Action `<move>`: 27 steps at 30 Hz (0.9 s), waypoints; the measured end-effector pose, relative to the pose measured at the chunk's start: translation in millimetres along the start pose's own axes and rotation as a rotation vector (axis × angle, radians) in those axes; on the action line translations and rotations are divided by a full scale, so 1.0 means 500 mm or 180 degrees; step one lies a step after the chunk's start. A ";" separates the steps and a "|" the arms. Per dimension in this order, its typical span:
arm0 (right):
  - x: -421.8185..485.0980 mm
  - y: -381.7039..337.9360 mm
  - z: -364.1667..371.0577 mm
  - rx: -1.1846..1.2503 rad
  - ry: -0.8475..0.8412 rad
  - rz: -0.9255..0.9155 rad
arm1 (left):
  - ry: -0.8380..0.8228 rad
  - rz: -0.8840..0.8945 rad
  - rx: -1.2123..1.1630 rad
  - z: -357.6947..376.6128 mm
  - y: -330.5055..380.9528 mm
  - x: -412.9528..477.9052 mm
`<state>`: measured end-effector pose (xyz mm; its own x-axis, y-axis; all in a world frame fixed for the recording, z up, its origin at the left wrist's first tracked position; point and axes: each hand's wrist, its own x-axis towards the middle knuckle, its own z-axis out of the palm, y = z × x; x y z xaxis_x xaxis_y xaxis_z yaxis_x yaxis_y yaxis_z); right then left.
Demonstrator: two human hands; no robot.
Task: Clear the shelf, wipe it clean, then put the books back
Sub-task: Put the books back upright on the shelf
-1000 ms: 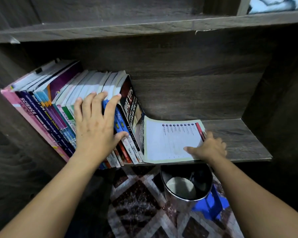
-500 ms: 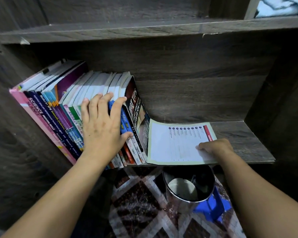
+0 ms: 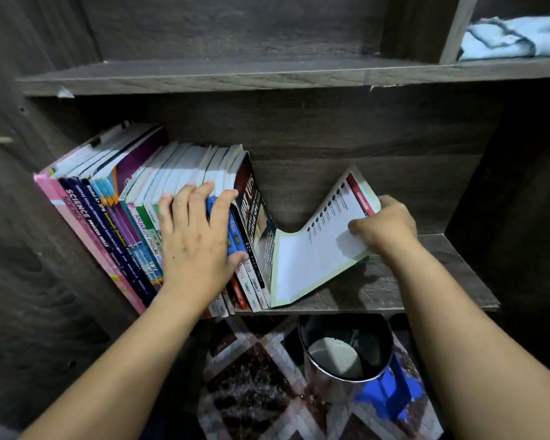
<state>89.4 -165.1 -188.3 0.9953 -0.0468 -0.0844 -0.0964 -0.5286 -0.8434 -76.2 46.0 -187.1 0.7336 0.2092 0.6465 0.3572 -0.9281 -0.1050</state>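
Plainly the weak spot is the row of books (image 3: 115, 217), which leans hard to the left against the side wall of the shelf (image 3: 426, 287). If the bracing palm eases off while the last volume is being tipped up, the outer books could slump to the right and slide off the front edge, where their lower corners already seem to jut out. The thin workbook (image 3: 311, 262) is soft and sags in the middle, so it may buckle or slip from a hold at one corner only, and an open bin (image 3: 318, 382) stands on the floor just below to catch it. The left hand (image 3: 197, 246) lies flat on the spines near the right end of the row, fingers straight and spread, pressing rather than clasping. The right hand (image 3: 385, 227) holds the workbook's raised far edge, thumb on the printed face and fingers curled behind it. The book's near edge rests on the board beside the last leaning volume. A blue cloth (image 3: 515, 36) lies on the compartment above, so wiping looks done and restocking nearly finished.
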 end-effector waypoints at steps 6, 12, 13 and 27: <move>-0.017 -0.028 -0.015 -0.0209 0.0499 -0.0093 | 0.0011 0.0057 -0.0039 0.002 -0.009 -0.002; -0.084 -0.094 0.007 -0.0779 0.0684 -0.1095 | -0.0010 0.0011 -0.0036 0.005 -0.005 0.001; -0.098 -0.098 0.022 -0.0764 0.0609 -0.1227 | -0.0014 0.0009 -0.0038 0.005 -0.005 0.001; -0.158 -0.025 0.228 0.0860 0.0106 -0.1109 | -0.0026 0.0087 -0.0028 0.005 -0.013 -0.004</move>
<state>11.3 -58.2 -231.8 0.9678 0.0655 0.2431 0.2516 -0.2772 -0.9273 -78.4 52.2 -189.4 0.7477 0.1862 0.6374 0.3320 -0.9361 -0.1159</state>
